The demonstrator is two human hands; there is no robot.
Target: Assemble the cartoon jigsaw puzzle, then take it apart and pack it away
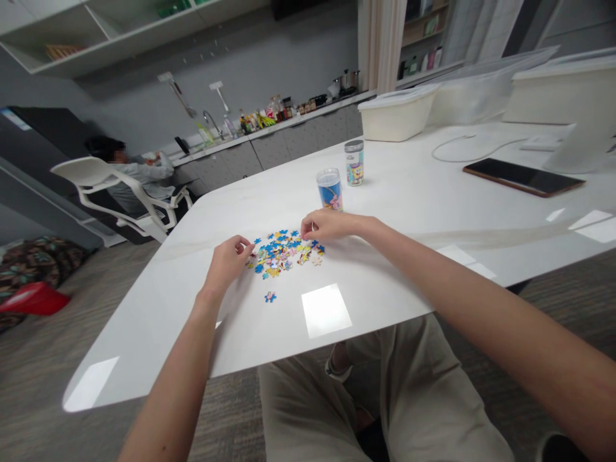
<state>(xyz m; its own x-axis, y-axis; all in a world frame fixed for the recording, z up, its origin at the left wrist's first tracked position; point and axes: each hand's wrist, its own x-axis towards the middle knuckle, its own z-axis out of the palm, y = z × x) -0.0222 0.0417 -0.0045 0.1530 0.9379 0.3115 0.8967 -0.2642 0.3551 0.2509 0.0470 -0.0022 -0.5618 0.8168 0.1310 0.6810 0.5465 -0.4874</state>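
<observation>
Flanking loose puzzle pieces [275, 251] on the desk [231, 346] with left hand [229, 259] and right hand [331, 224], leaving each grip's closure indeterminable.

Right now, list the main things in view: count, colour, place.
Table: one, white, foreground
Puzzle pieces: many, multicoloured, heaped on table
Lone piece: one, blue and pink, nearer the edge
Near can: one, blue, beyond heap
Lidded can: one, multicoloured, beyond near can
Phone: one, black, table's right
Bins: several, cream and clear, far right
Chair: one, white, far left
Other person: one, grey sleeve, by chair
Left hand: one, bare, heap's left
Right hand: one, bare, heap's right
</observation>
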